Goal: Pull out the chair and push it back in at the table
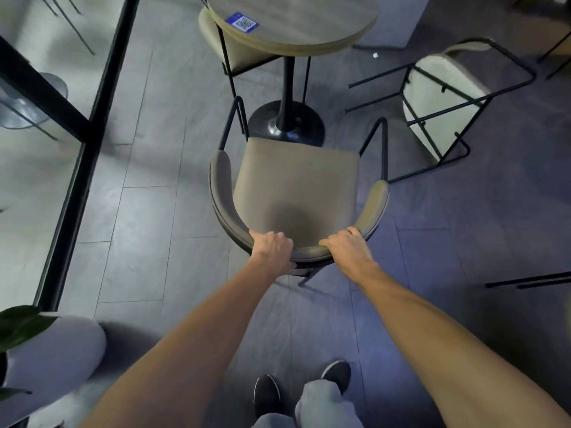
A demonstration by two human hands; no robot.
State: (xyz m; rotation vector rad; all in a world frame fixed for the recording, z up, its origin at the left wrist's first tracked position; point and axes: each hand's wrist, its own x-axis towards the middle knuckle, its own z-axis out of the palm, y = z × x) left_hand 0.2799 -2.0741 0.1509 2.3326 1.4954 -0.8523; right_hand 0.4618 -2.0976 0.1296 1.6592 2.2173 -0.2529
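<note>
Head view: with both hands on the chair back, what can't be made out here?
- Chair rear legs: mostly hidden under the seat and backrest.
- Left hand and right hand: fingertips curl around the backrest, out of sight.
- Table: far side cut off by the top edge.
- Blue sticker: print too small to read.
- Second chair behind the table: mostly hidden by the tabletop.

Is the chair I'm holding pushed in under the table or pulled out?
Pulled out: the chair seat is fully clear of the table top.
</note>
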